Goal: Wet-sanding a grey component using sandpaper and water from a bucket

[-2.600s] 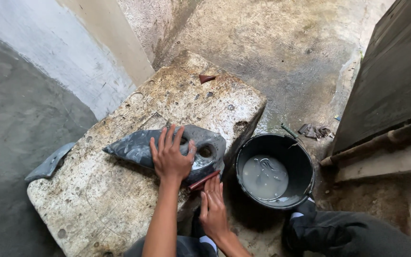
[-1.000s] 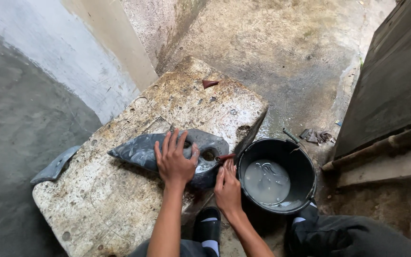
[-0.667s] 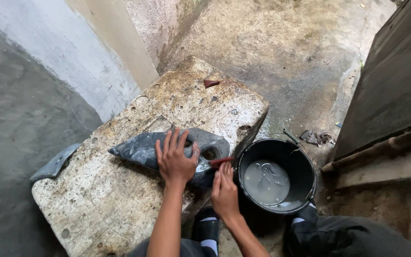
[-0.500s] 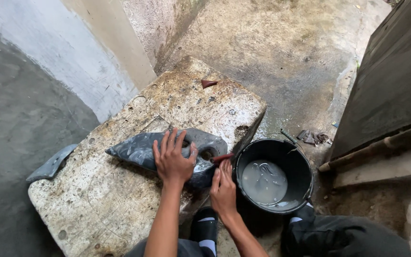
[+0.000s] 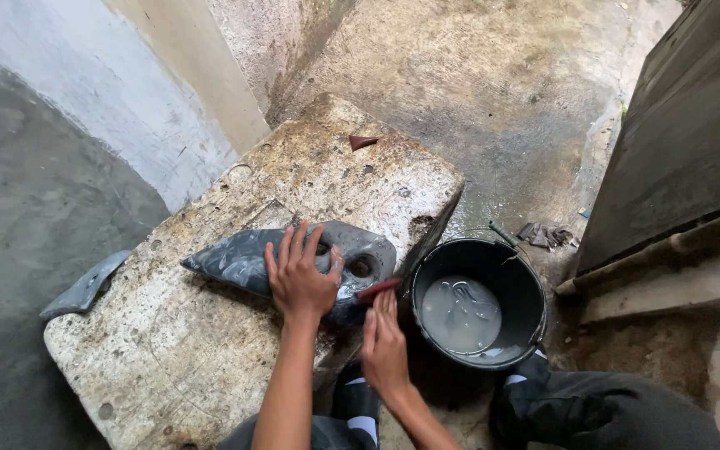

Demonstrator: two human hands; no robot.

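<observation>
A wet dark grey plastic panel (image 5: 235, 257), pointed at its left end and with a round hole near its right end, lies on a worn stone slab (image 5: 210, 350). My left hand (image 5: 300, 279) presses flat on the panel's middle, fingers spread. Just right of it my right hand (image 5: 385, 346) grips a small red-handled tool (image 5: 375, 290) whose tip meets the panel's near right edge. A black bucket (image 5: 527, 287) with cloudy water stands right of the slab.
Another grey panel piece (image 5: 85, 287) leans at the slab's left edge. A small reddish scrap (image 5: 362, 142) lies at the slab's far end. Crumpled debris (image 5: 545, 235) lies behind the bucket, a dark wall and ledge rise at right, and my dark-trousered leg (image 5: 618, 412) is at bottom right.
My right hand came up from below the slab to the panel's right edge with the red tool. The left hand has stayed pressed on the panel.
</observation>
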